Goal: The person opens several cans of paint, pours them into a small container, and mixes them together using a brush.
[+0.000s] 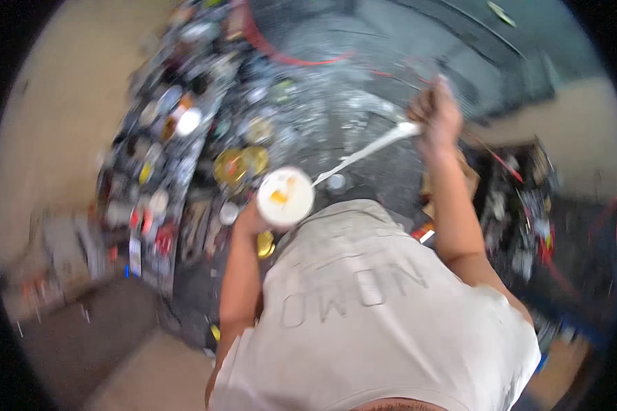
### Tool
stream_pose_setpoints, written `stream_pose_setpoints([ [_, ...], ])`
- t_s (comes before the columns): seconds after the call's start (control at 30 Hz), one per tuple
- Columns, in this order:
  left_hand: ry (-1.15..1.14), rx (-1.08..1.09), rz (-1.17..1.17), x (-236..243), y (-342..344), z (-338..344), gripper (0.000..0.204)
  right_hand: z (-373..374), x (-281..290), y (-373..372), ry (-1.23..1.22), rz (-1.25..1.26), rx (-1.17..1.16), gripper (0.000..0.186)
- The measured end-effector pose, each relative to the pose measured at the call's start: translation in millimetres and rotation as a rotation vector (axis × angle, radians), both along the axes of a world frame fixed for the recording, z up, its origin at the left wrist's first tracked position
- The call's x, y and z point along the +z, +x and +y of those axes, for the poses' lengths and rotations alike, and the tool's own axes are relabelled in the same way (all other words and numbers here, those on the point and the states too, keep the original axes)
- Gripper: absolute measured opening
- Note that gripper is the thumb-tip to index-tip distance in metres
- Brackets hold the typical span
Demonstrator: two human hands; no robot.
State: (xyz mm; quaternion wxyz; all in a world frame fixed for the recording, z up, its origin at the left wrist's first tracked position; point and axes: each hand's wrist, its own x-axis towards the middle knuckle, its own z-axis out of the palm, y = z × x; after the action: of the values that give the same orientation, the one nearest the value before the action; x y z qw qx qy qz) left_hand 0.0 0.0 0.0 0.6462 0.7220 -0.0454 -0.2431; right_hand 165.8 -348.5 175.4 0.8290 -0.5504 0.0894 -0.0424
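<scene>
My left hand [250, 219] grips a round container [288, 209] of white substance with yellow patches on top. My right hand [437, 113], raised at the upper right, has its fingers curled round the end of a long white strip [363, 151]. The strip slants down to the container's rim; whether it is a coated stick or stretched material, I cannot tell. Gold-coloured cans [236, 166] stand just left of the container, and the fingers under it are mostly hidden.
A cluttered bench [202, 137] of blurred cans, jars and tools runs along the left. A dark panel [459, 41] with red hose [308, 61] lies ahead. Dark shelving with mixed items [521, 171] stands at the right; a low cabinet [82, 349] is at the lower left.
</scene>
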Motion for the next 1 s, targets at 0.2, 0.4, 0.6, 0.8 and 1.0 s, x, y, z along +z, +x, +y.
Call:
stream_pose_setpoints([
  [0.2,-0.041,-0.644,0.052,131.8,59.5,-164.8,0.110,-205.7,-36.7,-22.0,0.184,0.088,-0.570,0.045],
  [0.4,0.077,-0.847,-0.039,141.6,64.3,-324.7,0.133,-373.3,-77.0,-71.1,0.442,0.194,-0.778,0.058],
  [0.6,0.260,-1.185,-0.097,156.7,63.7,-464.7,0.100,-507.8,-5.1,-134.3,0.817,-0.243,-0.367,0.061],
  [0.8,0.239,-1.225,-0.305,174.7,51.8,-549.0,0.102,-522.4,133.0,-235.1,0.743,-0.819,0.174,0.028],
  [1.0,0.024,-1.216,0.039,137.6,56.3,-572.8,0.107,-551.0,145.7,-261.1,0.941,-1.135,0.486,0.027],
])
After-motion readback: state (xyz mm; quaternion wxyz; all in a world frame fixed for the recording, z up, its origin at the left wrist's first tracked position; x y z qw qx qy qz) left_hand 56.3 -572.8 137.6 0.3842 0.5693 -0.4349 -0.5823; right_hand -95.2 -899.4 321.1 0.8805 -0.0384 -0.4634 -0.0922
